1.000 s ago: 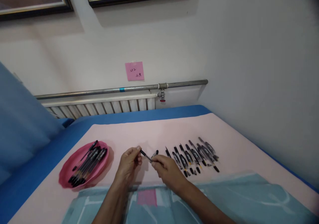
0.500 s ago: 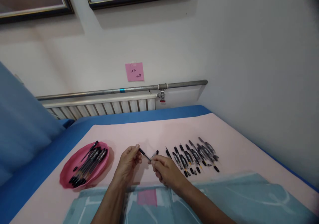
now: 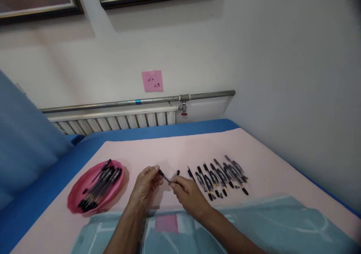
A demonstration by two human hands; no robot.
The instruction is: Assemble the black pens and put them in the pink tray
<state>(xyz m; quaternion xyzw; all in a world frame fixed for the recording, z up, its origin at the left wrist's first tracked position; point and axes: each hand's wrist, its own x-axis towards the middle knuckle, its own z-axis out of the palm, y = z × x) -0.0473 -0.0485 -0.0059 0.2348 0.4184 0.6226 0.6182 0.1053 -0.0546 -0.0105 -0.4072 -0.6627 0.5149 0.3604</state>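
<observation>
Between my two hands a black pen (image 3: 165, 176) is held slanting over the pink cloth. My left hand (image 3: 144, 186) pinches its upper left end, and my right hand (image 3: 189, 194) grips the lower right end, fingers curled. Part of the pen is hidden by my fingers. Just beyond my right fingertips lies a small dark-tipped pen piece (image 3: 176, 173), partly covered by that hand. To the right, several pen parts (image 3: 214, 178), black grips, clear barrels and caps, lie in slanted rows on the cloth.
At the left a pink scalloped dish (image 3: 72, 197) holds several black capped pens (image 3: 103, 186). The pink cloth (image 3: 141, 148) covers a blue-edged table. A clear bluish plastic sheet (image 3: 254, 224) lies along the near edge. A radiator (image 3: 121, 121) and pipe run behind; a blue curtain (image 3: 25, 145) hangs left.
My left fingertips have shifted slightly right along the pen, toward my right hand. The dish and the laid-out pen parts stay where they were.
</observation>
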